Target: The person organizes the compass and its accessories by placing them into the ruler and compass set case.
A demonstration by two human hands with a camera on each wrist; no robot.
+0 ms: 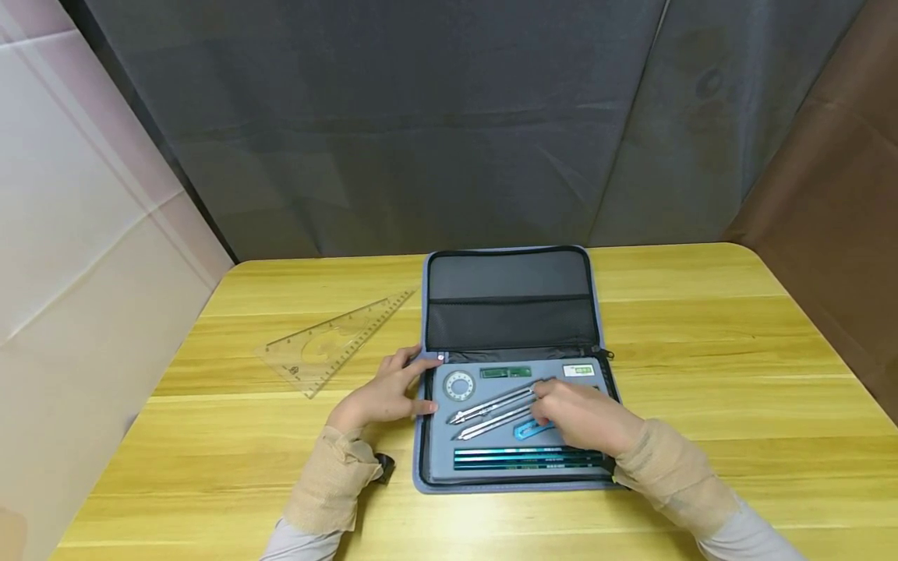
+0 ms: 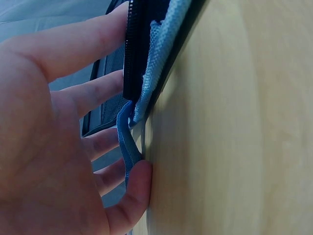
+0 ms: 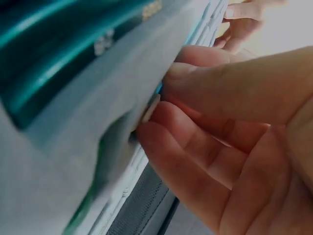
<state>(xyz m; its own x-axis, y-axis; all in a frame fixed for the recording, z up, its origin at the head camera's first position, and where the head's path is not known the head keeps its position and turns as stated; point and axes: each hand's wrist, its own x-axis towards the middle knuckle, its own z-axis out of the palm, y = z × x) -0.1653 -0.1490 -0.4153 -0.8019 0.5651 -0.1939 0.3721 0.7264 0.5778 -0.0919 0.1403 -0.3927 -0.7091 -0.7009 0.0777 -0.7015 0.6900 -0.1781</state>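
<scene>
An unzipped case lies open on the table, its grey tray (image 1: 442, 460) nearest the person. My left hand (image 1: 386, 399) rests at the tray's left edge, fingers spread; in the left wrist view they lie along the zipper (image 2: 131, 54) and a blue fabric strip (image 2: 128, 139). My right hand (image 1: 585, 413) bends over the tray's right half. Its fingertips meet at the ends of two silver compass-like tools (image 1: 491, 405), beside a light-blue piece (image 1: 529, 429). I cannot tell what they grip. Dark green pencils (image 1: 519, 459) lie below that hand.
A clear set square (image 1: 337, 343) lies left of the case. The case's dark lid (image 1: 508, 323) is folded back. The tray also holds a round white dial (image 1: 459, 386), a green piece (image 1: 505, 372) and a white-and-green eraser-like block (image 1: 578, 370). A grey curtain (image 1: 421, 140) hangs behind the table.
</scene>
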